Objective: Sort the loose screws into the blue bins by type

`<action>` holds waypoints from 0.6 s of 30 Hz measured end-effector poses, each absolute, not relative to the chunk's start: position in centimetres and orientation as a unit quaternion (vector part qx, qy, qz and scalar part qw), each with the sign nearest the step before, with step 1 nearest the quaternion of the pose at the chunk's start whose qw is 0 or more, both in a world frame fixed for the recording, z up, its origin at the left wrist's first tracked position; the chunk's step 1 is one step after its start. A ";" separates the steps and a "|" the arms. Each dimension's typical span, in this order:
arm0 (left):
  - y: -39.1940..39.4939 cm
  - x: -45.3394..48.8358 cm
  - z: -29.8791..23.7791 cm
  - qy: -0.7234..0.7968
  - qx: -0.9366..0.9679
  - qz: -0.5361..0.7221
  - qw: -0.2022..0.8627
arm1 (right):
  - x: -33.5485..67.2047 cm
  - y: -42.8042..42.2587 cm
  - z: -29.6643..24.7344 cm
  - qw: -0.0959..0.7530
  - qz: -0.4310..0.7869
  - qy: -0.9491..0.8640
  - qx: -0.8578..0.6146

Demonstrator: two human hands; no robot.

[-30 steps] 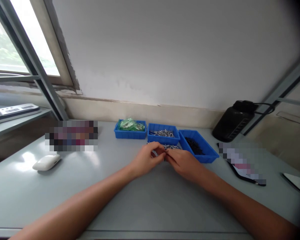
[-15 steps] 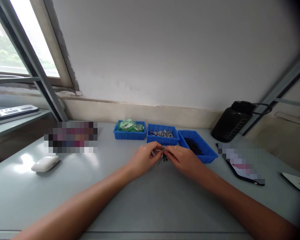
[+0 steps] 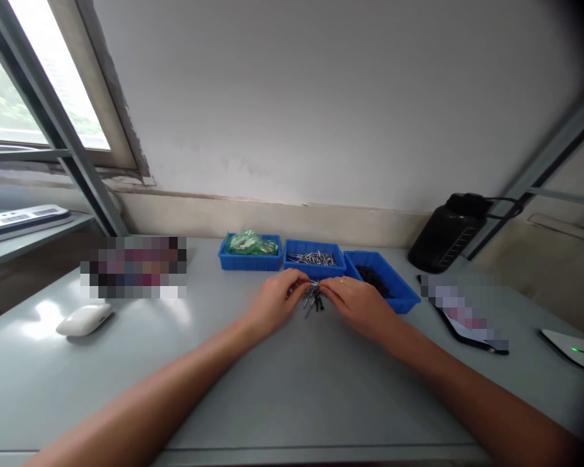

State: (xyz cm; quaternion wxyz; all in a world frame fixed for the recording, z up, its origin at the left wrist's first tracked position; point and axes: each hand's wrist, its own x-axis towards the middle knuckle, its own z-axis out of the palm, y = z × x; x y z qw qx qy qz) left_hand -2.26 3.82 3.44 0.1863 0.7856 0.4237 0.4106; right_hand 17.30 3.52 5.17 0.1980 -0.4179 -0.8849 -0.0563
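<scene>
My left hand (image 3: pixel 278 295) and my right hand (image 3: pixel 357 299) meet fingertip to fingertip just in front of the middle bin. Both are closed in a pinch, with a thin silver metal piece (image 3: pixel 315 283) between them; its exact kind is too small to make out. Under the fingertips lies a small heap of slim silver pieces (image 3: pixel 310 302) with a few short black pieces (image 3: pixel 319 303) on the desk. Similar silver pieces fill the middle blue bin (image 3: pixel 316 266). Dark small parts (image 3: pixel 372 280) lie in the right blue bin (image 3: pixel 403 303).
A left blue bin (image 3: pixel 250 263) holds a green plastic bag (image 3: pixel 250 243). On the right are a black bottle (image 3: pixel 445 237), a phone-like slab (image 3: pixel 467 331) and a white device with a green light (image 3: pixel 571 350). A white case (image 3: pixel 85 320) sits on the left of the grey desk (image 3: pixel 292 395).
My hands have shifted slightly left and up in view, and the thin piece between them shows less. More of the heap below is visible. The camera view has moved a little.
</scene>
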 end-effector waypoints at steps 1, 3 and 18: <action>3.8 -2.3 3.4 0.423 0.786 0.412 0.184 | 17.3 3.5 5.2 0.197 -0.059 -0.884 -0.419; 3.9 -2.3 3.4 0.424 0.785 0.415 0.180 | 17.3 3.5 5.2 0.199 -0.063 -0.881 -0.425; 4.1 -2.5 3.3 0.445 0.773 0.417 0.175 | 17.2 3.0 5.6 0.252 -0.042 -0.899 -0.355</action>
